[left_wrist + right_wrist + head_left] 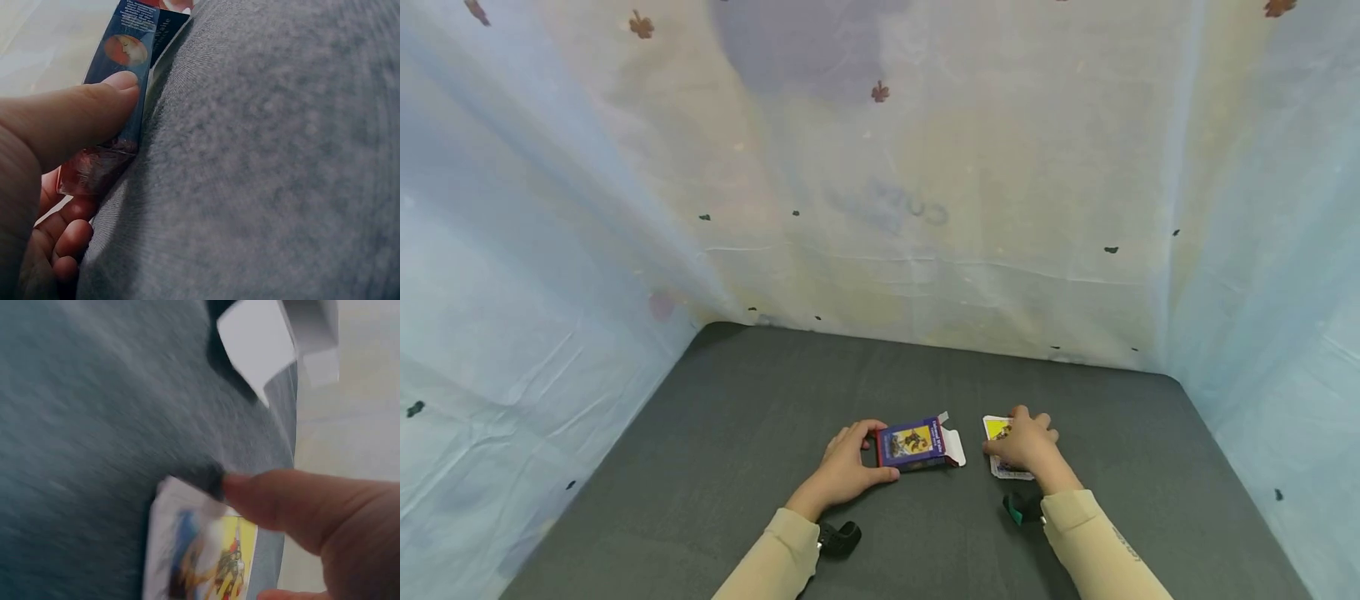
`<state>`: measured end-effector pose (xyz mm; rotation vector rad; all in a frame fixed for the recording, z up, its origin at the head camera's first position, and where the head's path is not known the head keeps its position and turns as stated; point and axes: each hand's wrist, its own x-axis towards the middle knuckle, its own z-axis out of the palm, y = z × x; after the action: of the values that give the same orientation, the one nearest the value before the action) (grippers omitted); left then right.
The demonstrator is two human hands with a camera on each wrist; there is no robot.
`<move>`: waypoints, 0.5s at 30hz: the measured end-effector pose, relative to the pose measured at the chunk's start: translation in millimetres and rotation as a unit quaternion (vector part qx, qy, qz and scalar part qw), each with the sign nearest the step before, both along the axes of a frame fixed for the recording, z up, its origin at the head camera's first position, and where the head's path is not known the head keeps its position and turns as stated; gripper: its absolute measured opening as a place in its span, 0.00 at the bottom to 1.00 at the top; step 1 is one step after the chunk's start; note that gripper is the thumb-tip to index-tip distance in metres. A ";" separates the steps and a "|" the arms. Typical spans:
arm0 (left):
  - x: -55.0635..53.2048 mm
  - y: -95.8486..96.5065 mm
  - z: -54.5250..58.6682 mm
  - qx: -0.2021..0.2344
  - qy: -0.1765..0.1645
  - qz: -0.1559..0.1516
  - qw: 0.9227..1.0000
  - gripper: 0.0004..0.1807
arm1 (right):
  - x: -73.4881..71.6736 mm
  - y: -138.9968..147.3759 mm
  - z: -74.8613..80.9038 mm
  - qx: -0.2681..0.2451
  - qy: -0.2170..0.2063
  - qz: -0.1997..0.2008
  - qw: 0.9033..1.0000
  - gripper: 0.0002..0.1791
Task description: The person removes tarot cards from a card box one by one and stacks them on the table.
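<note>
A purple card box (912, 442) with a picture on its front lies on the dark table, its white end flap out on the right. My left hand (844, 465) holds the box's left end, thumb on the near side and fingers behind; in the left wrist view the thumb presses the dark blue narrow side (128, 47). To the right, my right hand (1030, 443) grips a deck of cards (997, 428) from above. The top card shows a yellow picture. In the right wrist view my thumb meets an edge of the deck (178, 544); most fingers are out of frame.
The dark grey table (820, 375) has rounded far corners. Pale patterned sheeting (925, 167) hangs behind it and on both sides. Black straps (840, 540) are on both wrists. A gap of bare table separates the box flap from the deck.
</note>
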<state>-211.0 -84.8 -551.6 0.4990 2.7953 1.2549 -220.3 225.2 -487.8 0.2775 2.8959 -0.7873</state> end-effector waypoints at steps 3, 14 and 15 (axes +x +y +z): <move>-2.2 -0.3 1.9 0.004 0.000 0.001 1.000 0.42 | 3.8 -3.7 -0.6 0.018 0.018 0.004 1.000 0.44; -7.9 -13.0 2.3 0.042 -0.059 -0.030 0.997 0.40 | 15.3 -14.0 -2.9 -0.084 0.117 0.015 0.989 0.34; -8.1 -13.8 3.3 0.042 -0.059 -0.030 0.997 0.40 | 17.0 -16.2 -1.6 -0.116 0.132 0.024 0.984 0.31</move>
<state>-219.2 -98.6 -548.4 0.4920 2.6198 1.3462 -203.3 209.0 -489.4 0.0834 2.9927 -1.2258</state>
